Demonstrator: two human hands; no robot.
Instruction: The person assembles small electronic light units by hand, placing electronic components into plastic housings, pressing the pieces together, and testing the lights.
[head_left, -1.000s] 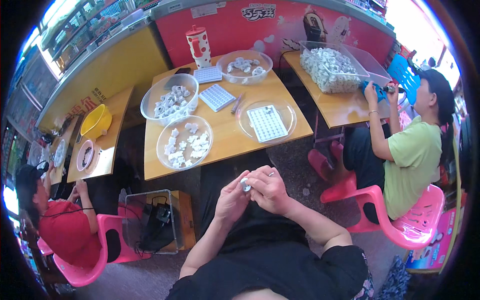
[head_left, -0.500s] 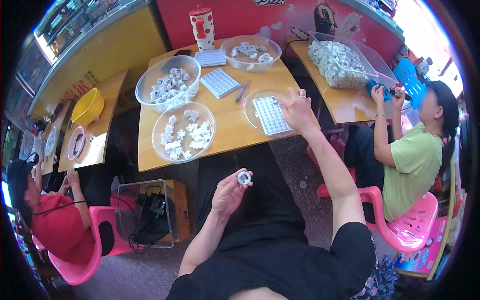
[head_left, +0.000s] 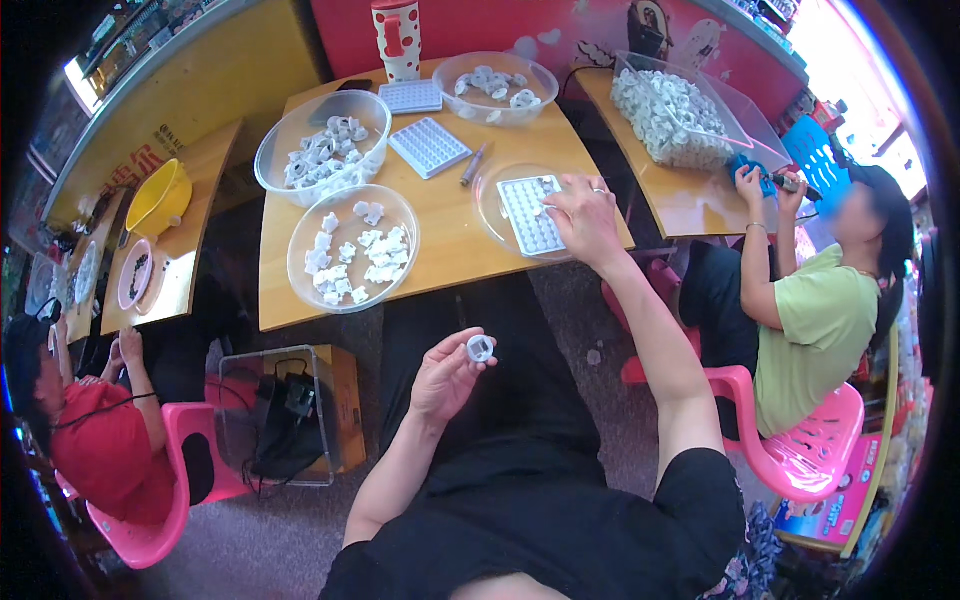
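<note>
L hand (head_left: 446,378): ctr; we pinch round white pc (head_left: 480,349); loose grip may drop it.
R hand (head_left: 588,222): upper rt, at white tray (head_left: 511,216); can't tell grip; knock may shift tray.

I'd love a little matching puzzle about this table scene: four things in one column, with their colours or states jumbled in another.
Column one
1. small round piece
2. gridded tray nearest the table's right edge
3. tall tumbler
4. basin on a side table at the left

Column two
A. white with red spots
B. has the person's right fingers at or just above it
C. yellow
D. held up in the person's left fingers

Right pairs: 1-D, 2-B, 3-A, 4-C
</note>
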